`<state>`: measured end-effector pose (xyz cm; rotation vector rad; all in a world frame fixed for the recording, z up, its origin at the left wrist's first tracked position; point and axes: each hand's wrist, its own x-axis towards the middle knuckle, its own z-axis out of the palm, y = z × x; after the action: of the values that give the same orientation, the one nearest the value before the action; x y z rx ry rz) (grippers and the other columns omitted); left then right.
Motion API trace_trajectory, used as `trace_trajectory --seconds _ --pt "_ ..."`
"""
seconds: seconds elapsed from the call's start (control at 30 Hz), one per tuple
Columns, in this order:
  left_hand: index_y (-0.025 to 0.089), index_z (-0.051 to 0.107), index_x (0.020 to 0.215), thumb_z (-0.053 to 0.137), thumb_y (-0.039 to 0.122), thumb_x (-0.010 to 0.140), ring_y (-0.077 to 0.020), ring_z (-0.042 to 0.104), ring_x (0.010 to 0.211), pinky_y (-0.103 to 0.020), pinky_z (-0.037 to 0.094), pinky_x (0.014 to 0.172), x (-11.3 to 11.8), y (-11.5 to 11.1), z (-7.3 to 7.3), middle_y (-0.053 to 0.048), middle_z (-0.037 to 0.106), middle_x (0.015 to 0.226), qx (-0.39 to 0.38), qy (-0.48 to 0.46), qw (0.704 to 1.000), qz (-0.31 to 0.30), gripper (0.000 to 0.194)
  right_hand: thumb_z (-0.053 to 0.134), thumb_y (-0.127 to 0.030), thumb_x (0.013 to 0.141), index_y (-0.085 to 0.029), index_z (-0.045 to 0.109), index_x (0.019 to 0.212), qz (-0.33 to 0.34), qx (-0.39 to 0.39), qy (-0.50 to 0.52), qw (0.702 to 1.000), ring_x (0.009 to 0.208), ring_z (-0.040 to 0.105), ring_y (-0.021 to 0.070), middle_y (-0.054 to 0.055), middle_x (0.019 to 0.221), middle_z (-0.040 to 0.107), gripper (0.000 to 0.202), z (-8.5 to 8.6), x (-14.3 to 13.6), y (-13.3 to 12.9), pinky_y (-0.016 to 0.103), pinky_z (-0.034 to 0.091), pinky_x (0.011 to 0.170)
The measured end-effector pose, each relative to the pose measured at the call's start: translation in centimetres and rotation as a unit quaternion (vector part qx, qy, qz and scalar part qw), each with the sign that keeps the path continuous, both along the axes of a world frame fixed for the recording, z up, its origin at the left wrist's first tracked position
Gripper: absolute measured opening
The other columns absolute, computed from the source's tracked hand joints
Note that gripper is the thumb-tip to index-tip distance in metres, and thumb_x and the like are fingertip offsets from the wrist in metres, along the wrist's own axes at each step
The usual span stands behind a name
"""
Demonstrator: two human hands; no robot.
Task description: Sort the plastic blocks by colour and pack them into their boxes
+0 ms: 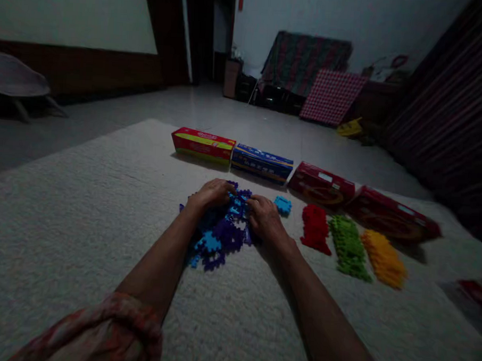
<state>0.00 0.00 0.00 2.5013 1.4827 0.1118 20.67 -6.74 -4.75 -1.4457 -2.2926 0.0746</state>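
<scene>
A loose heap of purple and light blue notched pieces (228,236) lies on the pale mat. At the heap's far left side is my left hand (214,193), its fingers curled down among the pieces. My right hand (264,216) bends its fingers over the heap's right edge. Whether either hand grips a piece is too dark and small to tell. Just right of my right hand lies a light blue piece or small stack (282,205). Farther right are grouped red pieces (315,229), green pieces (349,248) and orange pieces (384,258).
Beyond the pieces stand a red and yellow box (203,145), a blue box (261,164) and two dark red boxes (323,185) in a row on the mat (83,211). A chair (19,80) is at far left, and a dark curtain (447,120) hangs at right.
</scene>
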Motion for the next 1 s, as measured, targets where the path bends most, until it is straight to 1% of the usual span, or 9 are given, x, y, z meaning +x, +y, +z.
trace_trajectory --seconds 0.13,0.27,0.37,0.5,0.6,0.7,0.8,0.9,1.0 --pt "0.025 0.074 0.123 0.055 0.008 0.082 -0.0224 0.064 0.119 -0.030 0.046 0.105 0.8 -0.4 0.1 -0.007 0.074 0.121 -0.005 0.026 1.000 0.006 0.048 0.049 -0.013 0.090 -0.015 0.061 0.130 -0.014 -0.006 -0.003 1.000 0.126 0.053 0.0318 0.018 0.140 0.059 0.042 -0.5 0.1 -0.1 0.050 0.039 0.102" --pt "0.025 0.075 0.120 0.054 0.007 0.082 -0.0242 0.065 0.117 -0.032 0.048 0.101 1.1 -0.8 0.4 -0.009 0.073 0.122 -0.008 0.037 0.999 0.013 0.047 0.048 -0.014 0.091 -0.015 0.059 0.131 -0.011 -0.012 -0.008 1.000 0.129 0.051 0.0318 0.017 0.141 0.059 0.041 -0.5 0.2 -0.2 0.053 0.036 0.104" --pt "0.023 0.077 0.115 0.055 0.007 0.081 -0.0258 0.065 0.114 -0.034 0.047 0.101 0.3 -0.7 0.7 -0.011 0.074 0.118 -0.001 0.019 1.000 0.007 0.044 0.048 -0.013 0.090 -0.015 0.058 0.131 -0.008 -0.014 -0.001 1.000 0.130 0.051 0.0317 0.018 0.140 0.059 0.043 -0.5 0.3 -0.1 0.053 0.036 0.105" --pt "0.023 0.078 0.112 0.053 0.006 0.079 -0.0254 0.065 0.112 -0.036 0.046 0.102 -1.2 -0.3 1.1 -0.010 0.074 0.112 0.022 -0.014 0.999 0.035 0.045 0.047 -0.012 0.090 -0.017 0.059 0.129 0.010 -0.013 0.014 1.000 0.129 0.053 0.0308 0.017 0.140 0.060 0.041 -0.7 0.4 -0.1 0.053 0.035 0.106" --pt "0.022 0.078 0.111 0.053 0.006 0.078 -0.0258 0.064 0.109 -0.037 0.046 0.101 -1.4 -0.3 1.3 -0.010 0.074 0.111 0.040 -0.032 0.998 0.040 0.044 0.045 -0.011 0.090 -0.019 0.060 0.124 0.035 0.000 0.041 0.999 0.126 0.055 0.0299 0.015 0.135 0.064 0.038 -0.7 0.3 0.1 0.054 0.036 0.105" --pt "0.022 0.078 0.111 0.054 0.008 0.079 -0.0257 0.063 0.107 -0.037 0.046 0.100 -0.5 -0.7 1.4 -0.011 0.072 0.109 0.055 -0.043 0.997 0.018 0.042 0.048 -0.013 0.088 -0.019 0.062 0.117 0.023 0.052 0.105 0.993 0.120 0.059 0.0289 0.015 0.126 0.067 0.032 -0.4 0.1 0.4 0.049 0.041 0.102" --pt "0.024 0.078 0.111 0.055 0.008 0.080 -0.0252 0.063 0.107 -0.035 0.047 0.099 0.9 -1.5 1.5 -0.010 0.072 0.108 0.054 -0.037 0.998 0.003 0.042 0.057 -0.023 0.088 -0.018 0.061 0.114 -0.005 0.101 0.165 0.981 0.115 0.061 0.0295 0.016 0.119 0.068 0.027 -0.1 -0.1 0.6 0.046 0.045 0.100" --pt "0.026 0.078 0.110 0.059 0.011 0.081 -0.0250 0.064 0.107 -0.032 0.048 0.096 2.1 -2.1 1.4 -0.009 0.072 0.108 0.049 -0.025 0.998 -0.018 0.038 0.064 -0.032 0.087 -0.018 0.062 0.114 -0.008 0.100 0.175 0.979 0.112 0.062 0.0304 0.016 0.116 0.068 0.030 -0.3 -0.1 0.7 0.046 0.048 0.099" --pt "0.027 0.077 0.112 0.062 0.015 0.083 -0.0239 0.065 0.106 -0.031 0.049 0.095 2.7 -2.4 1.2 -0.009 0.071 0.109 0.050 -0.012 0.998 -0.033 0.035 0.067 -0.032 0.086 -0.019 0.064 0.109 -0.014 0.083 0.163 0.983 0.107 0.064 0.0296 0.015 0.110 0.069 0.027 -0.7 -0.1 0.8 0.045 0.050 0.095"
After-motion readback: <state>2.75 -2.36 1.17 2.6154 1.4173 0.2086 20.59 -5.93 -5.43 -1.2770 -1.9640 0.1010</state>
